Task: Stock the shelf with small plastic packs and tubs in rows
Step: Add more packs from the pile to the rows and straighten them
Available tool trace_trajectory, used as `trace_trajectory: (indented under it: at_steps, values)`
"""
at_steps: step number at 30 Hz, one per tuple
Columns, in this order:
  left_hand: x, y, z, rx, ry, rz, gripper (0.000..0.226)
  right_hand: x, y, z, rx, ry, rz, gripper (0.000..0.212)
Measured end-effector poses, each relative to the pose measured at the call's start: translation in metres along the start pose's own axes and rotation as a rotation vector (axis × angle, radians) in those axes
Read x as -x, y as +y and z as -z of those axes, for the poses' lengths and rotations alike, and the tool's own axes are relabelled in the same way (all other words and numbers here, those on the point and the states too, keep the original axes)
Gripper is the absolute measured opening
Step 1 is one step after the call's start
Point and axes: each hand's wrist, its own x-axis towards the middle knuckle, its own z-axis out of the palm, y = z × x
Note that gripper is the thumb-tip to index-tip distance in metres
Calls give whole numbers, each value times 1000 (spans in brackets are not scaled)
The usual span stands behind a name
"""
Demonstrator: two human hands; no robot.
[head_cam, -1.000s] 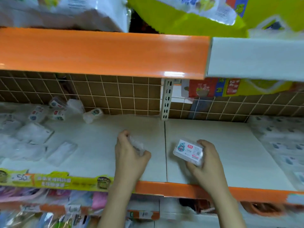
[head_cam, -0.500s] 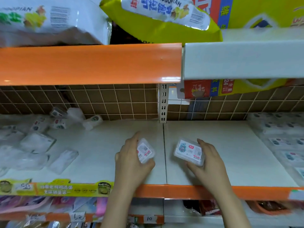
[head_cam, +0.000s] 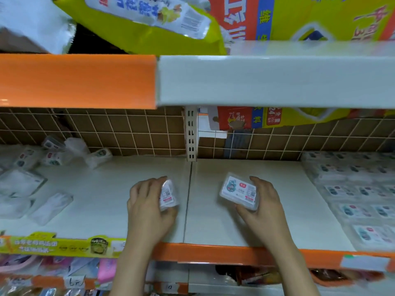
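My left hand grips a small clear plastic tub with a white label, held on edge just left of the seam in the white shelf. My right hand holds a second clear tub, label up with a blue picture and red logo, tilted above the shelf's right panel. Rows of matching packs lie flat at the right end of the shelf. Loose packs and tubs lie scattered at the left end.
An orange and white shelf edge hangs overhead, with yellow snack bags on top. A slotted upright post stands at the back centre before a wire grid. The orange front lip carries a yellow price strip.
The camera view has shifted right and up. My left hand has turned its tub so the label faces right and edged toward the seam. My right hand keeps its tub in about the same spot.
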Motion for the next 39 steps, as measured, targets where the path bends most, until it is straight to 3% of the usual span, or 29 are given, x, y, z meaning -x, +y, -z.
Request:
trace_trajectory:
  at_steps: [7, 14, 21, 27, 39]
  values:
    - [21, 113, -55, 50, -56, 37, 75, -8, 94, 92, 176, 76, 32, 56]
    - [47, 203, -95, 16, -66, -3, 73, -2, 164, 152, 82, 149, -64, 66]
    - [51, 225, -103, -2, -52, 4, 74, 10, 182, 162, 90, 67, -59, 76]
    - [43, 216, -115, -24, -99, -47, 69, 14, 190, 162, 192, 52, -86, 71]
    - [30, 267, -150, -5, -11, -114, 63, 11, 229, 198, 97, 197, -119, 66]
